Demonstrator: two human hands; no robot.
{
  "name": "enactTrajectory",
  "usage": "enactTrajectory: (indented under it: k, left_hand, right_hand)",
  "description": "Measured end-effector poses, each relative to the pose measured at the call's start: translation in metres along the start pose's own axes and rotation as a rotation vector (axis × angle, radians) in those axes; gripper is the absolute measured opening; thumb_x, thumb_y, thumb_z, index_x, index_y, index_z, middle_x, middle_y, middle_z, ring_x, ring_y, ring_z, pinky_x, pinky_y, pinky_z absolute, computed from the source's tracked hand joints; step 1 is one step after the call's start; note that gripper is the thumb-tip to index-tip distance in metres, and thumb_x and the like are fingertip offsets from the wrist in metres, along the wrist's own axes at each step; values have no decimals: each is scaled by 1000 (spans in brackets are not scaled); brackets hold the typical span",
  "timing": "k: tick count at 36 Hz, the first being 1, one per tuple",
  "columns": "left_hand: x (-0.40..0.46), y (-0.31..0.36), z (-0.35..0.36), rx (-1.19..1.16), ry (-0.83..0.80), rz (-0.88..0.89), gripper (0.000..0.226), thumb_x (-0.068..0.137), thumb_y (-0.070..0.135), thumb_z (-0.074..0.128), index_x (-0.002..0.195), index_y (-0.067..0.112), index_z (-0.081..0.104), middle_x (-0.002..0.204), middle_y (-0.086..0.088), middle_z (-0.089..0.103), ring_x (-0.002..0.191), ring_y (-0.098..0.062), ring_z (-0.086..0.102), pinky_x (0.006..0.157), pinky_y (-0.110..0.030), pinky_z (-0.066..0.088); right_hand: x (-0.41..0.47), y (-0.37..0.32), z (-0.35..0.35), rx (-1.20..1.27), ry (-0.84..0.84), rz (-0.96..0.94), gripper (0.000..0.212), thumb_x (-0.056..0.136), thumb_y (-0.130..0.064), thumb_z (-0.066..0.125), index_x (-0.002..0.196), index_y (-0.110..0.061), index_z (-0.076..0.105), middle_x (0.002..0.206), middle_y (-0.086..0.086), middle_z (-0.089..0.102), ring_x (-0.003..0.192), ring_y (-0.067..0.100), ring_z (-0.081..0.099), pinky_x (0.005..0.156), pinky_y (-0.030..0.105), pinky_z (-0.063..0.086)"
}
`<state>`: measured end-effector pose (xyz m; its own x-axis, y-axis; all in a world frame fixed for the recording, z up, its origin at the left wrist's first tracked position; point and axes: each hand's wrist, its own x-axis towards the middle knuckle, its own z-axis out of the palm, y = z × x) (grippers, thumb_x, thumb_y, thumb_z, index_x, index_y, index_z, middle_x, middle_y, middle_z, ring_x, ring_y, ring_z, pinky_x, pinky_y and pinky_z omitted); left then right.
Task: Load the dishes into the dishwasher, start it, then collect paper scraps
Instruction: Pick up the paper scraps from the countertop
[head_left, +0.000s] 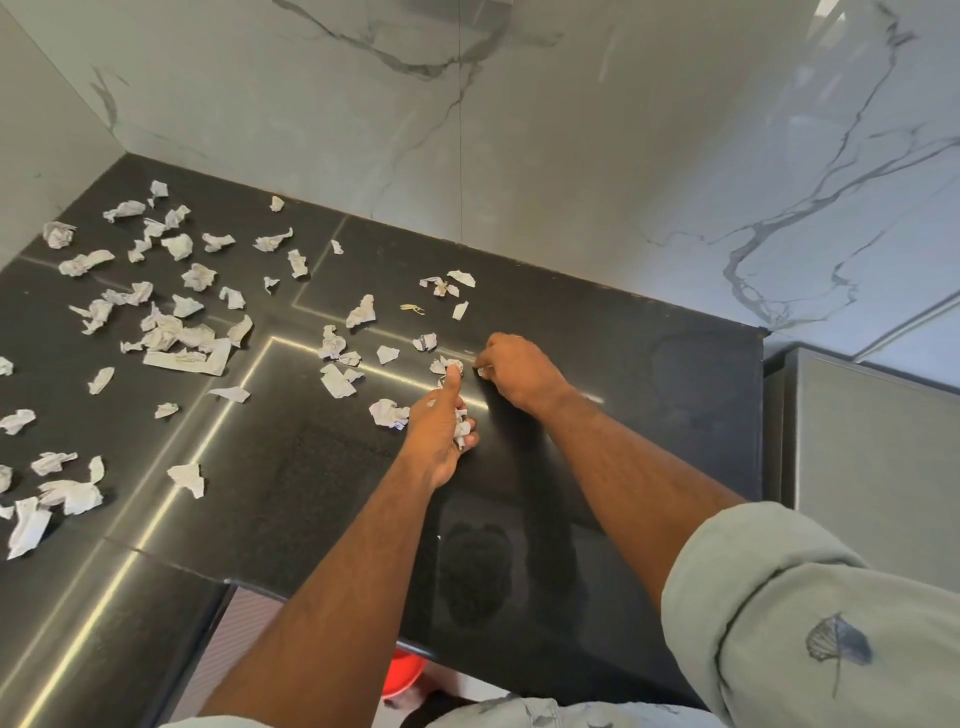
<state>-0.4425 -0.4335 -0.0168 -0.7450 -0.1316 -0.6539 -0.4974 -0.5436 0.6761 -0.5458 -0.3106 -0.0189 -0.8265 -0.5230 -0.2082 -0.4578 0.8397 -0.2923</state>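
Crumpled paper scraps (156, 332) lie thickest toward the left edge and far left corner of the black stone desk (649, 364), thinning toward the middle, where a flat L-shaped strip (200, 362) sits among them and a small yellowish bit (412, 309) lies apart near the far edge. At the centre, the person's left hand (441, 431) is curled round a wad of gathered scraps (461, 423), thumb raised, with one loose scrap (388, 414) just beside it. To its right, the right hand (514, 371) reaches down with fingertips pinching a tiny scrap (483, 371) on the desk. The right part of the desk holds no paper, and no dishwasher or dishes are in view, so the work appears to be in its final stage: collecting scraps, with most still uncollected. The next move likely calls for passing the pinched piece into the left hand's wad, then working leftward through the denser litter without spilling what is already held.
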Motion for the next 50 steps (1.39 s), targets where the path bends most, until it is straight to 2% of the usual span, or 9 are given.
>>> enactTrajectory:
  k: [4,7,10,15,21,25,32,41,50]
  left_hand:
    - [-4,0,-4,-6,-16,9,49,74,59,75,73,21,44,65,2,32,53,-12,28,48,-26,23]
    - [-7,-2,-8,-8,-6,7,47,82,57,72,74,21,43,64,3,33,52,-11,29,47,-25,23]
    - [-9,-9,-7,-11,10,-6,44,89,53,68,75,20,43,64,2,35,52,-11,31,46,-25,25]
    - [-15,-18,3,-5,12,-39,40,91,50,67,80,19,46,64,1,38,53,-12,33,47,-26,27]
    - [-20,-23,5,-22,18,-27,40,91,50,67,76,20,44,64,1,36,55,-13,31,50,-26,24]
    - [-23,-23,-2,-27,26,-15,42,90,51,68,75,20,43,65,0,35,55,-13,32,47,-25,25]
    - [-28,-24,-13,-24,50,-17,45,89,53,69,72,19,45,65,0,37,54,-12,34,49,-27,27]
    - [-38,-30,-6,-30,37,-9,46,89,54,67,71,19,45,64,1,38,53,-12,33,46,-26,26]
    - [-55,-34,-20,-46,84,10,49,88,56,67,70,17,44,64,-1,37,54,-14,36,47,-27,27]
  right_hand:
    - [-12,18,2,59,46,114,18,94,-15,61,103,-21,76,104,3,70,98,25,65,85,31,51]
    - [-28,37,-3,322,104,205,16,93,-19,68,106,-20,77,106,-5,73,98,11,65,93,27,50]
    - [-49,49,-6,447,87,186,15,90,-20,72,104,-18,78,101,-7,69,94,7,62,91,24,50]
    - [-65,57,3,425,62,152,17,89,-22,73,105,-20,78,94,-15,53,84,2,55,76,9,39]
    - [-63,51,9,281,27,115,21,93,-27,69,112,-20,76,104,-5,68,96,13,62,96,34,51]
    - [-61,44,8,231,53,189,19,94,-31,67,108,-22,75,104,-1,73,96,17,65,91,32,52]
    - [-59,33,10,-40,34,98,22,98,-23,54,94,-12,72,93,8,68,89,28,65,75,33,47]
    - [-63,14,15,-198,45,72,21,100,-8,44,114,-4,58,113,15,62,105,32,60,92,41,50]
    - [-72,6,23,-318,58,75,23,100,-7,38,119,-5,52,116,15,60,106,31,60,89,40,50]
